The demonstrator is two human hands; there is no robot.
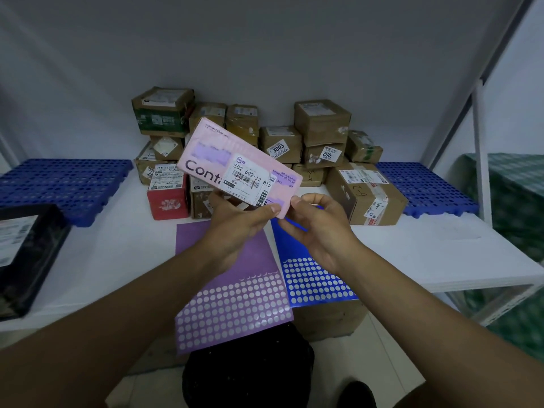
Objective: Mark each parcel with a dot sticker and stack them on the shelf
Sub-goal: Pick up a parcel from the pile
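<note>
My left hand [235, 228] grips a flat pink parcel [215, 154] with a white shipping label by its near lower edge and holds it tilted above the white shelf [426, 245]. My right hand [319, 228] is at the parcel's right corner, its thumb and forefinger curled close to the edge; I cannot tell whether they pinch a sticker. Under the hands lie a purple dot-sticker sheet [232, 307] and a blue dot-sticker sheet [312, 284], both overhanging the shelf's front edge. Several cardboard parcels [321, 122] are stacked at the back of the shelf.
A large taped cardboard box [371, 192] and a red box [167, 198] stand in front of the stack. Blue perforated mats [61, 184] [426, 187] lie left and right. A black parcel [26, 254] sits at the left edge. A white upright post [481, 154] rises on the right.
</note>
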